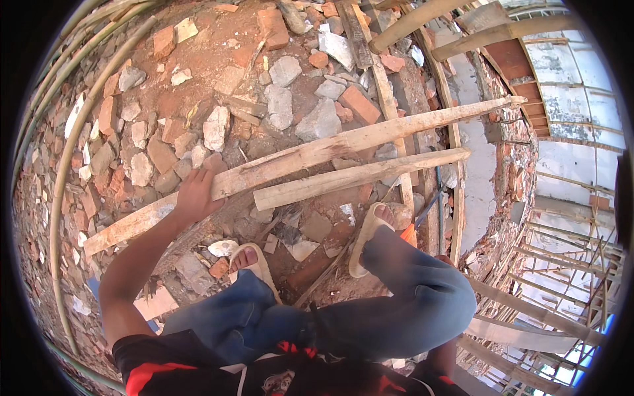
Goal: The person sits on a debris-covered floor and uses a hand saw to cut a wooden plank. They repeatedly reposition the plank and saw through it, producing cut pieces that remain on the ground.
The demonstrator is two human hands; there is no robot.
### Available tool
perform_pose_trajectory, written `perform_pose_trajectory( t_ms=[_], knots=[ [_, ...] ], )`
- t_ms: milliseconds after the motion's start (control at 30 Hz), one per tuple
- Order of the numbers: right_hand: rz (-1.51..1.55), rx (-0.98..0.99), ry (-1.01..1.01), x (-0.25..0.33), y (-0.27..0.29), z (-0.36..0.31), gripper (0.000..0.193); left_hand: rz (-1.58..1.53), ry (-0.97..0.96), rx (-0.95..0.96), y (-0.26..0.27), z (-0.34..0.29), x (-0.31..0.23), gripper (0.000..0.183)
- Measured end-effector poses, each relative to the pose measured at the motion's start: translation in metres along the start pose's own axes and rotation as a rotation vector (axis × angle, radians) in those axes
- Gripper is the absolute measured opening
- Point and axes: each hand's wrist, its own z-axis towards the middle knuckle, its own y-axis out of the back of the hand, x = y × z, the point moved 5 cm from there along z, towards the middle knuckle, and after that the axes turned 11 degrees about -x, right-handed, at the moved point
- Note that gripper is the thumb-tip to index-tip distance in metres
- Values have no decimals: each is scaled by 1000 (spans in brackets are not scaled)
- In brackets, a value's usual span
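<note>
A long, rough wooden plank [290, 160] slants across the rubble in front of me, its far end up to the right. My left hand [198, 193] grips it left of the middle, fingers over its far edge. Beside it, nearer my feet, lies a shorter wooden beam [356, 177] that no hand touches. Behind my bent right knee, a small patch of skin looks like my right hand [446, 261]; its fingers and anything in them are hidden. An orange object [409, 235] with a dark, thin part shows beside my right foot.
Broken bricks [162, 155] and concrete chunks [320, 120] cover the ground. Bamboo poles [63, 171] curve along the left. Timber strips [456, 185] run along a broken wall edge [479, 178] at the right, above bamboo scaffolding [568, 264]. My sandalled feet stand among the rubble.
</note>
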Motion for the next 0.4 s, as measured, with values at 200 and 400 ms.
perform_pose_trajectory(
  t_ms=[200, 400],
  knots=[
    [-201, -46, 464, 173, 67, 46, 33, -27, 51, 7, 4, 18, 0, 66],
    [-274, 86, 991, 406, -3, 8, 37, -9, -14, 67, -33, 17, -23, 66]
  ],
)
